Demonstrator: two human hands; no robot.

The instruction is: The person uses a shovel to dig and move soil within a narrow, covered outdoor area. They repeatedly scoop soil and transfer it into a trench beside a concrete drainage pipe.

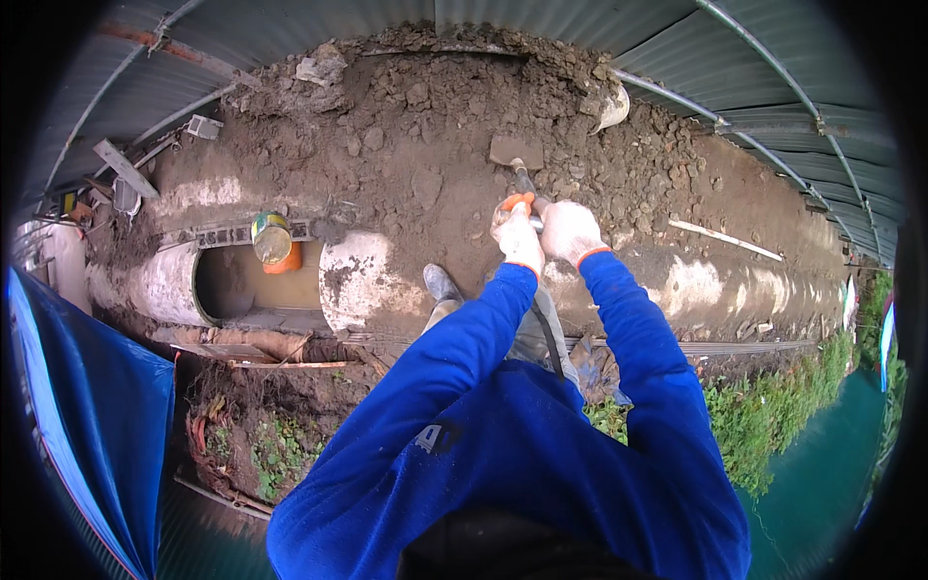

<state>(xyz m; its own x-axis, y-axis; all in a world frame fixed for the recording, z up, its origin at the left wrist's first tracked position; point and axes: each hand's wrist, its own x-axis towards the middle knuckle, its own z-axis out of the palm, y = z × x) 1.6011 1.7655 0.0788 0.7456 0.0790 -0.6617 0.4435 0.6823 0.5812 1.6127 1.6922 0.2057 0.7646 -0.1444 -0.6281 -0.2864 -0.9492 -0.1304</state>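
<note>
Both my hands wear dirty white gloves with orange cuffs, and my arms are in blue sleeves. My left hand (515,232) and my right hand (568,230) grip the handle of a small hoe-like digging tool (522,172) together. Its flat metal blade (514,150) rests on the loose brown soil (425,126) heaped on a large concrete pipe (358,280). The handle runs from the blade back between my two gloves. One grey shoe (441,283) of mine stands on the pipe below my hands.
An opening in the pipe (251,285) shows at left, with a round tin (272,237) and an orange object at its upper edge. Corrugated metal fencing (290,29) runs behind the soil. A blue tarp (87,406) hangs at left. Weeds (773,406) grow at right.
</note>
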